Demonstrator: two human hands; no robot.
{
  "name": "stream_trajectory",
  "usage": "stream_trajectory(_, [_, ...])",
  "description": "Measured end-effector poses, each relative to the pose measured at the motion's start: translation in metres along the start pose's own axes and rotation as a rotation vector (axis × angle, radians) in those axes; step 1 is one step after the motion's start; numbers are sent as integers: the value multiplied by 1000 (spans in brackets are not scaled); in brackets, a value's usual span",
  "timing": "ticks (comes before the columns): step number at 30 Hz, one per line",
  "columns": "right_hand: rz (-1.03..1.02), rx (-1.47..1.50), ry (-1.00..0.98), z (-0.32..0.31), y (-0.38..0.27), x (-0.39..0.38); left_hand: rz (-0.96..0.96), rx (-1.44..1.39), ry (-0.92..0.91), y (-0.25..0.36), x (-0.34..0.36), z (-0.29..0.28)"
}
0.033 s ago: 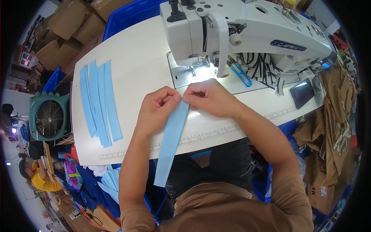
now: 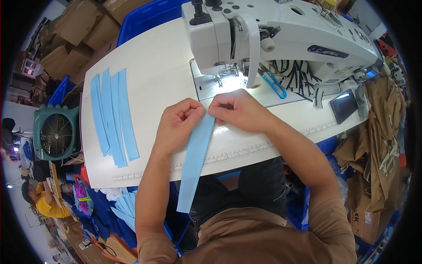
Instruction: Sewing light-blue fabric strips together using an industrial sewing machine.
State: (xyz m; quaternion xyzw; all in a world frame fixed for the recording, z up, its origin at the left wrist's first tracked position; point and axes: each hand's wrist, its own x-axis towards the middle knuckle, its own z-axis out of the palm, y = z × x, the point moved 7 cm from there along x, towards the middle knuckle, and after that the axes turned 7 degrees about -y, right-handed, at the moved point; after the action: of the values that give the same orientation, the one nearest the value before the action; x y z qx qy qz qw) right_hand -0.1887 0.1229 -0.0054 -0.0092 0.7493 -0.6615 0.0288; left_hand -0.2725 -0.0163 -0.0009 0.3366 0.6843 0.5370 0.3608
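Note:
A light blue fabric strip [image 2: 196, 160] hangs from my fingertips over the table's front edge toward my lap. My left hand [image 2: 181, 123] pinches its upper left corner between thumb and curled fingers. At the upper right corner, my right hand [image 2: 239, 111] grips it the same way. Both hands are just in front of the lit needle area of a white sewing machine [image 2: 281, 33]. More light blue strips [image 2: 115, 116] lie side by side on the left of the white table [image 2: 154, 66].
Blue-handled thread snips [image 2: 273, 83] and striped scraps [image 2: 299, 75] lie under the machine arm. A phone [image 2: 343, 107] rests at the right. A ruler tape [image 2: 228, 154] runs along the front edge. Left of the table are a green fan [image 2: 56, 132] and a person in yellow [image 2: 46, 200].
The strip's lower end has swung very slightly to the right. Both hands keep their place and their pinch.

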Motion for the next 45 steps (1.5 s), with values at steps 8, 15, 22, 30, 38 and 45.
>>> stream_trajectory(8, [105,56,-89,0,1,1,45,8,15,2,-2,-4])
stream_trajectory(15, [66,-36,-103,0,1,0,32,30,26,1,-1,-5])
stream_trajectory(22, [-40,-36,-95,5,-5,-1,24,33,33,1,-2,-6])
stream_trajectory(30, [8,-20,-109,3,3,0,59,-5,32,-1,1,-5])
stream_trajectory(38, [0,80,-117,4,-2,-3,60,-35,8,2,1,-3])
stream_trajectory(45, [9,11,-111,6,-2,0,65,-68,27,1,1,-5])
